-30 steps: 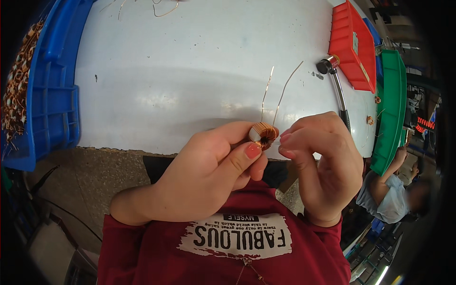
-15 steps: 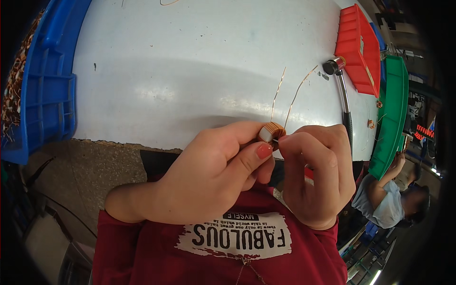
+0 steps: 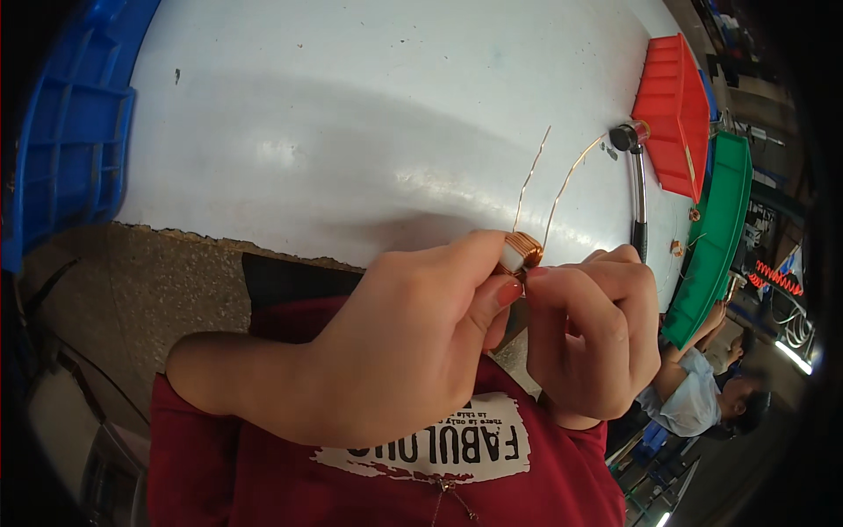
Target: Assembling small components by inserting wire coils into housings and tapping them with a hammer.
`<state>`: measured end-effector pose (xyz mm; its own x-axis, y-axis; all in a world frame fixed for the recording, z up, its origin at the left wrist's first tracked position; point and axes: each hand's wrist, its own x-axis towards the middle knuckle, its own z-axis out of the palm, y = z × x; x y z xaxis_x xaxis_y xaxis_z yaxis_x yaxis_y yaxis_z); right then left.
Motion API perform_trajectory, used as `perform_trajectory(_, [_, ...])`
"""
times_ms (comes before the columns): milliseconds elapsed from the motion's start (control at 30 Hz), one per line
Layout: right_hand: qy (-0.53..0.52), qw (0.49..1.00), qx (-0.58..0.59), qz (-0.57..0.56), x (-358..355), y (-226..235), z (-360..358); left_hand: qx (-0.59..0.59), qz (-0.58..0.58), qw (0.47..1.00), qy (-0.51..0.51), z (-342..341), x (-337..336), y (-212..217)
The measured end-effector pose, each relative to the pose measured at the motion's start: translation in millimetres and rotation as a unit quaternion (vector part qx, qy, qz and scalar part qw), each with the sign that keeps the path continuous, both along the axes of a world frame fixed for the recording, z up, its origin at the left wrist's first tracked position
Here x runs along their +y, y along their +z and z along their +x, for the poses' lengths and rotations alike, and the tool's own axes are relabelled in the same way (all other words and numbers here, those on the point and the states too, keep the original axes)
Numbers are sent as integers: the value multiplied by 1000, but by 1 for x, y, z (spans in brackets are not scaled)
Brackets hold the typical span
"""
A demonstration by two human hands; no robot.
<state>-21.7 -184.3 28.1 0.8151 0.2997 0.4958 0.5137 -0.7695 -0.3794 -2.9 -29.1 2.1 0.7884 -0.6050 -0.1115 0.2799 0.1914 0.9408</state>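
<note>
a small coil (image 3: 525, 249) of copper wire is held up over the near edge of the white table (image 3: 351, 132), toward its right side. the left hand (image 3: 395, 351) is closed on the coil, with the thumb and first finger pinching it. the right hand (image 3: 593, 338) is curled shut too, and its fingertips (image 3: 537, 274) are pressed to the coil from the right. two thin wire ends (image 3: 549, 180) stick up from the coil, out over the table.

to do this well, the coil should be gripped firmly but not squashed, so the turns are kept neat. the loose ends are best kept straight and apart, so they are not tangled. small, slow finger moves are needed.

a black tool (image 3: 634, 176) is lying near the right edge, beside a red bin (image 3: 676, 114) and a green bin (image 3: 716, 237). a blue crate (image 3: 61, 158) is seen at the left edge.
</note>
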Motion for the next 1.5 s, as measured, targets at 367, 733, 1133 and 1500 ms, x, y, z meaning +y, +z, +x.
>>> perform_trajectory(367, [37, 998, -1, 47, -6, -11, 3, -141, 95, 983, 74, -6, -1, 0])
perform_trajectory(733, [27, 999, -15, 29, -9, -20, -2, -116, 117, 985, 43, -6, -2, 0])
perform_trajectory(1133, [-247, 960, -55, 119, -61, -27, -21, 138, -29, 986, -83, 10, 14, -4])
perform_trajectory(1500, [-256, 891, 68, -369, -186, -33, -65, 434, -273, 853, -98, -44, 36, -26])
